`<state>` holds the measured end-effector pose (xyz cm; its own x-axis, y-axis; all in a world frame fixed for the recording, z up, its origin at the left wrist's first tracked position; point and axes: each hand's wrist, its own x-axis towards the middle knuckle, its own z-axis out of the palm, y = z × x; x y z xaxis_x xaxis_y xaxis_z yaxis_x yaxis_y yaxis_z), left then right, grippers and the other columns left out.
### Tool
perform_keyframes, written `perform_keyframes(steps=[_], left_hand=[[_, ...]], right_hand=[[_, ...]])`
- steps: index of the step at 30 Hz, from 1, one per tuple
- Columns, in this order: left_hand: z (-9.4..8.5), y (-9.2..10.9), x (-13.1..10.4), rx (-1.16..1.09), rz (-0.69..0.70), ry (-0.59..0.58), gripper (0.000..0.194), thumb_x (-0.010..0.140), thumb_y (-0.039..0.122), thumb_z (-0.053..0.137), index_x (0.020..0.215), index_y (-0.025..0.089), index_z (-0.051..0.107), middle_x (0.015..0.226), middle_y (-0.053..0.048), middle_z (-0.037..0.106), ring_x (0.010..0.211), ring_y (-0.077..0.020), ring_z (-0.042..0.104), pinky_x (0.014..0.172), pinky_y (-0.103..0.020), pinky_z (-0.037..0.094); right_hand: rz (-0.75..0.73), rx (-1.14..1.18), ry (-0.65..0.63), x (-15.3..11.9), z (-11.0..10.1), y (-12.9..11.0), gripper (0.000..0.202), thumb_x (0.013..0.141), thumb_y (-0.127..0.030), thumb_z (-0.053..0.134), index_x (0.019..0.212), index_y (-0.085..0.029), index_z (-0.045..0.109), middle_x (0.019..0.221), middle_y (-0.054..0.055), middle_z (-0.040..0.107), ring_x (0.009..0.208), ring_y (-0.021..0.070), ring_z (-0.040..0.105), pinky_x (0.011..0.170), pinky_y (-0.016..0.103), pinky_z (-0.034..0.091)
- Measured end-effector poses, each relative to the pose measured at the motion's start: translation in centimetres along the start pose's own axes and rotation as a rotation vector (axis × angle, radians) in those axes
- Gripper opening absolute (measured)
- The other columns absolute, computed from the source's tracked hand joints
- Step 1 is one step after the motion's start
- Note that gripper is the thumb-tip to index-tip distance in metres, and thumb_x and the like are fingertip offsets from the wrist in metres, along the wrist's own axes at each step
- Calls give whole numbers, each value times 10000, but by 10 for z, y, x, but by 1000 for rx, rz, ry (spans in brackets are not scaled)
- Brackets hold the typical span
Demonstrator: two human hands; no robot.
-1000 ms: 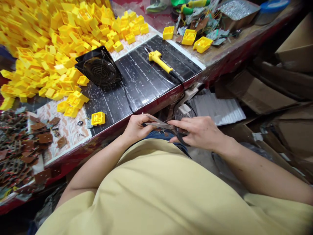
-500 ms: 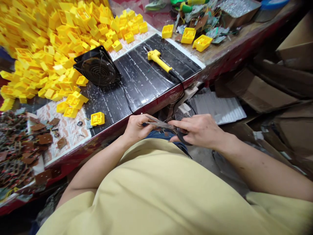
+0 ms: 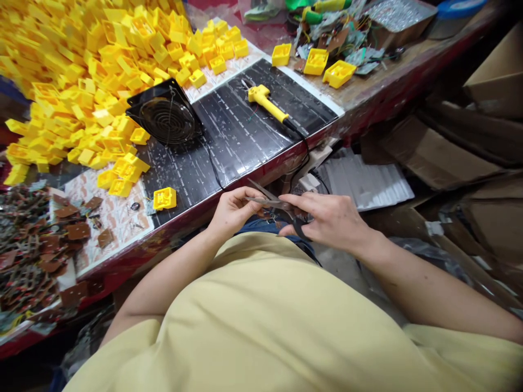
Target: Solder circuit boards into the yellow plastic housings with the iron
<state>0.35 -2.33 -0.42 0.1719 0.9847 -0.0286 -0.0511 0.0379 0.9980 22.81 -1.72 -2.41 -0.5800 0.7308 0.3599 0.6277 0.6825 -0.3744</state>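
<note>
My right hand grips a pair of dark-handled scissors, its blades parted and pointing left. My left hand is closed, thumb and fingers pinched together at the blades; whatever lies between those fingertips is too small or hidden to make out. Both hands are over my lap, just off the front edge of the workbench. Nearest on the bench is a single yellow plastic housing. Farther back lies a yellow-handled soldering iron, its tip toward the back left.
A black fan stands on the bench before a large heap of yellow housings. Brown circuit boards pile up at left. Several tools and a metal-filled tray sit at the back right. Cardboard boxes lie at right.
The scissor blades have spread apart; before they were nearly together. My left hand has shifted slightly at the blades. The bench view has moved a little to the right.
</note>
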Motion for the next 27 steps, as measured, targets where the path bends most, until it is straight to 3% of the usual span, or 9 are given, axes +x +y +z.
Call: perform_keyframes(steps=[9,17,27], left_hand=[[-2,-2,0,79,-22,16,488,655,593,833,684,149,632,628,-8,687,553,-114,644,560,-221,536],[-2,1,0,117,46,1,435,714,551,814,667,151,648,665,-23,709,594,-115,664,597,-222,555],[-3,-3,2,174,100,16,382,770,512,775,676,152,689,657,-33,713,576,-120,667,568,-206,562]], right_hand=[[30,-28,-41,1,2,-5,547,857,-620,644,1262,-253,648,854,22,716,724,152,650,591,276,382],[8,55,-49,1,5,-2,600,847,-703,606,1251,-261,647,879,2,733,749,132,675,601,248,383],[12,58,-44,2,12,-1,540,871,-631,629,1237,-235,654,852,13,730,724,126,663,603,244,389]])
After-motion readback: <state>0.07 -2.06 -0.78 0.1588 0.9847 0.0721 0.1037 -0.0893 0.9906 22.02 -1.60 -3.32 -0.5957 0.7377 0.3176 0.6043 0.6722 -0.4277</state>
